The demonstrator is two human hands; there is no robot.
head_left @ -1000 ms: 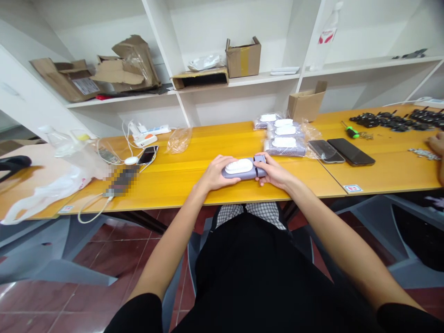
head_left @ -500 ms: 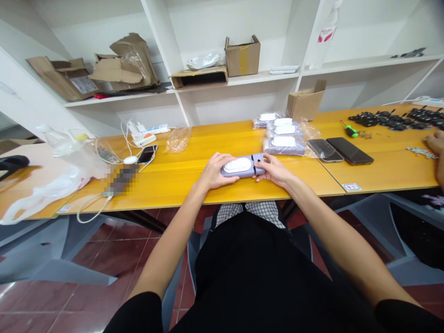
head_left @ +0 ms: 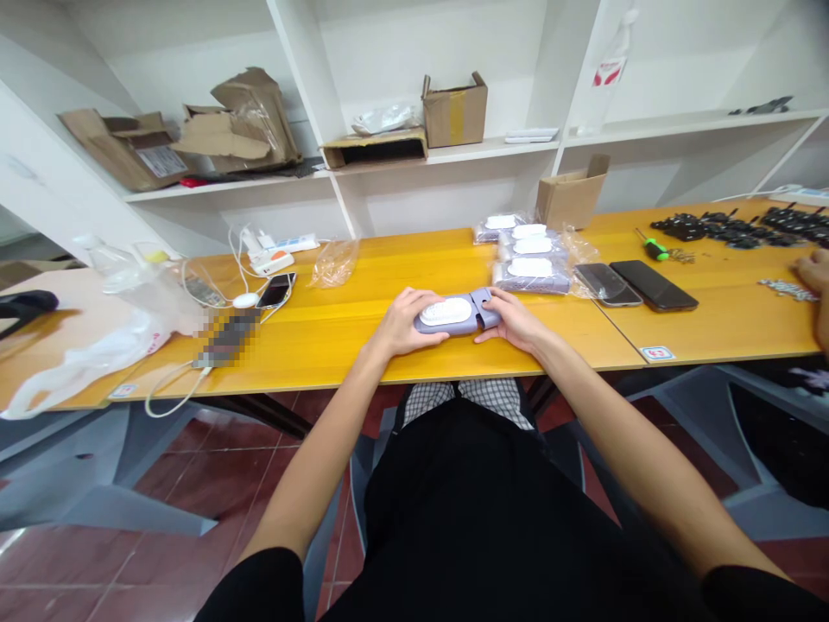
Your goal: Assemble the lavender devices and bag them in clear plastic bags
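A flat purple device with a white oval pad (head_left: 448, 313) lies on the yellow table (head_left: 363, 333) just beyond my lap. My left hand (head_left: 405, 323) grips its left end, fingers curled over the edge. My right hand (head_left: 511, 319) holds the purple end piece (head_left: 485, 304) on its right side, which sits slightly angled against the body. Behind them, a little to the right, lie several of the same purple devices in clear bags (head_left: 528, 259).
Two dark phones (head_left: 638, 285) lie right of the bags, then a green-handled screwdriver (head_left: 653, 245) and several black parts (head_left: 738, 226). Another person's hand (head_left: 814, 276) is at the far right edge. To the left: white plastic bag (head_left: 110, 333), power strip (head_left: 275, 255), cables, phone (head_left: 277, 290).
The purple end piece under my right hand has tilted a little against the body. Both hands stay on the device in almost the same place.
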